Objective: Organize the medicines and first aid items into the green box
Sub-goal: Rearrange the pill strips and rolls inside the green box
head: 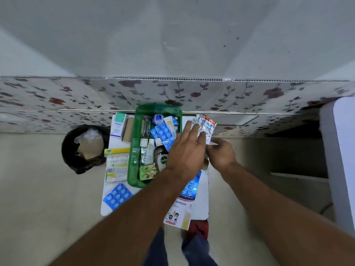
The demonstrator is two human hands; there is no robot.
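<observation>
The green box (134, 150) stands on a small white table (203, 191) and holds several bottles, tubes and blue tablet strips (165, 134). Just right of the box, my left hand (187, 150) lies flat with its fingers on a crumpled silver foil strip with red print (206, 124). My right hand (221, 153) pinches the lower edge of that foil strip. Another blue tablet strip (117, 195) lies on the table at the front left. A plaster pack (180, 214) and one more blue strip (192, 186) lie under my left forearm.
White and yellow medicine cartons (117, 164) and a brown roll (127, 130) lie left of the box. A black bin (82, 148) with paper waste stands on the floor to the left. A floral wall panel runs behind. White furniture (342, 150) stands at the right.
</observation>
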